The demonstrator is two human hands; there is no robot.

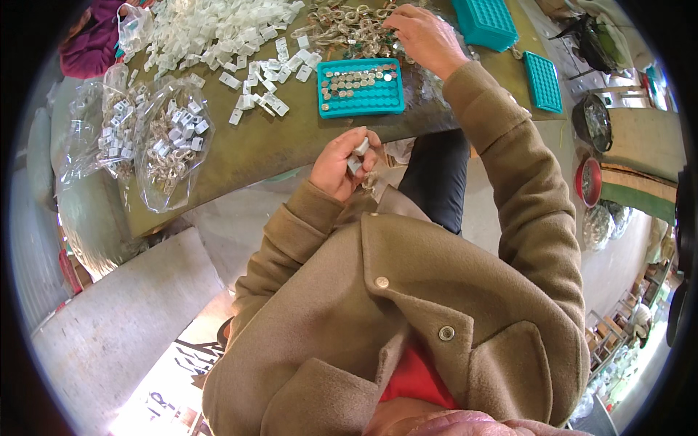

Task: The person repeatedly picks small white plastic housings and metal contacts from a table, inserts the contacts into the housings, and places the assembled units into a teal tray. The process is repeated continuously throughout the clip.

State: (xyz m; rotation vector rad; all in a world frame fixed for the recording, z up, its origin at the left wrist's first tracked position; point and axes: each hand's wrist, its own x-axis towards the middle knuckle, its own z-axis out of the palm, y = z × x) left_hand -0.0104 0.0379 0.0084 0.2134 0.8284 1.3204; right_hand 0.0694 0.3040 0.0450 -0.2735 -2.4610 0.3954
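Note:
My left hand (342, 166) is closed around small white plastic cases (361, 147) near the table's front edge. A thin pale cord (369, 183) hangs below its fingers. Farther off, my right hand (427, 38) reaches over a heap of coiled pale cords (349, 27), its fingers bent together at the right side of the heap. Whatever lies between those fingertips is hidden. Between the hands sits a teal compartment tray (378, 109), with round silvery button-like pieces (356, 78) in several of its rows.
A big pile of white plastic cases (211, 33) spreads over the far left of the table (240, 160). Clear bags (171, 156) of cases with cords lie at the left. Stacked teal trays (486, 25) and a single teal tray (543, 81) are at the right. A red basin (587, 182) stands beyond.

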